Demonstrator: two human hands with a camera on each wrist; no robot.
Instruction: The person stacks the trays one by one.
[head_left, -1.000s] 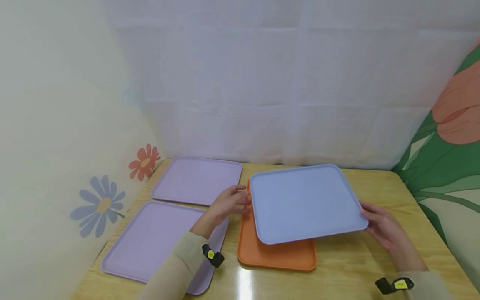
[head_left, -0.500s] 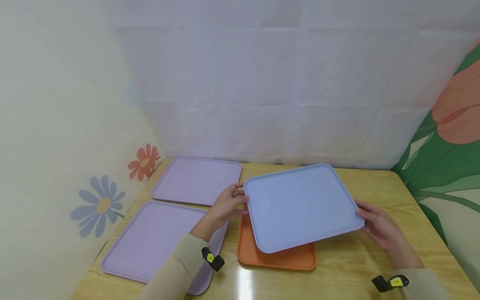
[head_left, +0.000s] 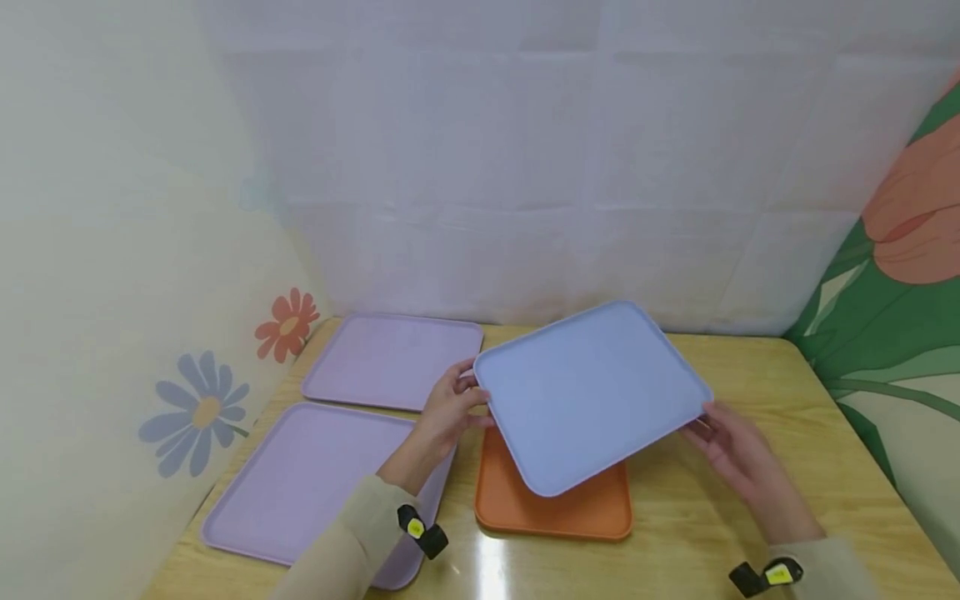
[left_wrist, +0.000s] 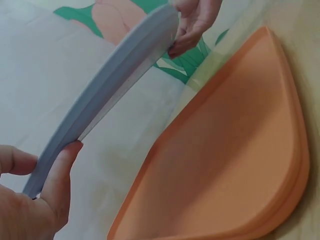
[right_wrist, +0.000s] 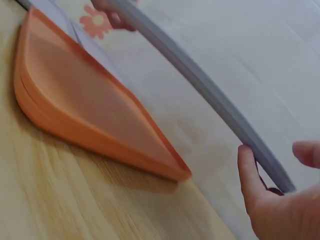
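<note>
A light blue tray is held up in the air, tilted, over the orange tray on the table. My left hand grips its left edge, thumb on one face and fingers on the other, as the left wrist view also shows. At its right corner my right hand holds the rim, with fingers under the tray. The right wrist view shows the blue tray apart from the orange tray, whose side shows layered rims like a stack. The blue tray hides the far part of the orange one.
Two lilac trays lie on the left of the wooden table: a far tray and a near tray, partly behind the left forearm. A white cloth hangs at the back. Painted walls stand on both sides.
The blue tray has shifted left and turned, its far corner rising. My left hand has taken hold of its left edge. My right hand has moved left with the tray.
</note>
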